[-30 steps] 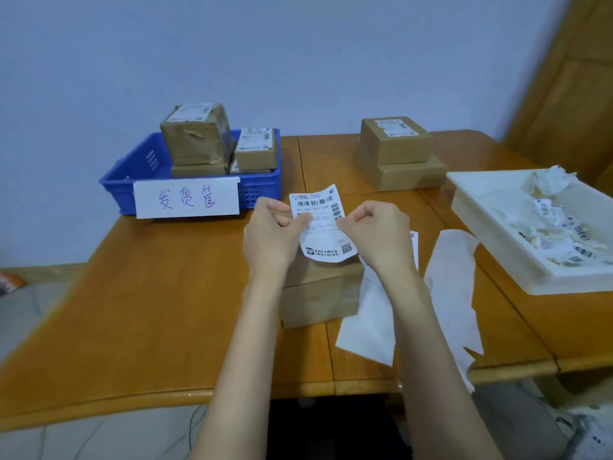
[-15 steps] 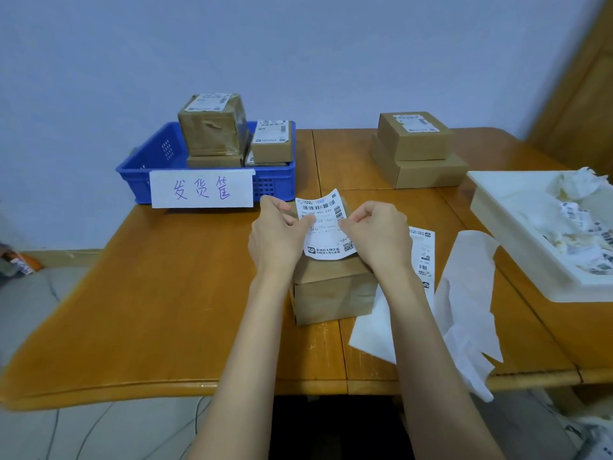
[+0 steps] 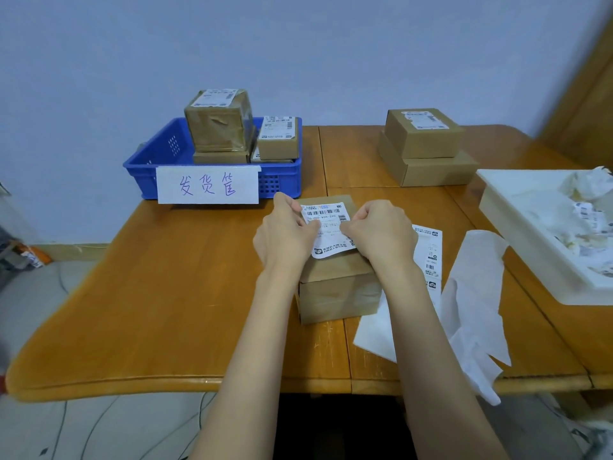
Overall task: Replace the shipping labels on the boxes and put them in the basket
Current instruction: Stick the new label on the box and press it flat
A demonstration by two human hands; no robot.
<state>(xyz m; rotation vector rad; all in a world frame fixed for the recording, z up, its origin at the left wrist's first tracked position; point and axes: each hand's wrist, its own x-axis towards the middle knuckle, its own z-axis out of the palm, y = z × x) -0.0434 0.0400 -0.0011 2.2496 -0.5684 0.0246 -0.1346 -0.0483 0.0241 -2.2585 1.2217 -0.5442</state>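
Note:
A brown cardboard box (image 3: 338,293) sits on the wooden table (image 3: 166,293) in front of me. A white shipping label (image 3: 328,227) lies over its top face. My left hand (image 3: 285,237) pinches the label's left edge and my right hand (image 3: 381,234) pinches its right edge. The blue basket (image 3: 282,184) stands at the back left with a handwritten paper sign on its front and several labelled boxes (image 3: 217,121) inside.
Two stacked cardboard boxes (image 3: 424,144) stand at the back right, the upper one labelled. A white tray (image 3: 517,227) with crumpled old labels sits at the right edge. White backing sheets (image 3: 474,293) and a label strip (image 3: 431,257) lie right of the box.
Both hands have lowered the label from an upright hold above the box down flat onto its top face. The camera view has shifted slightly.

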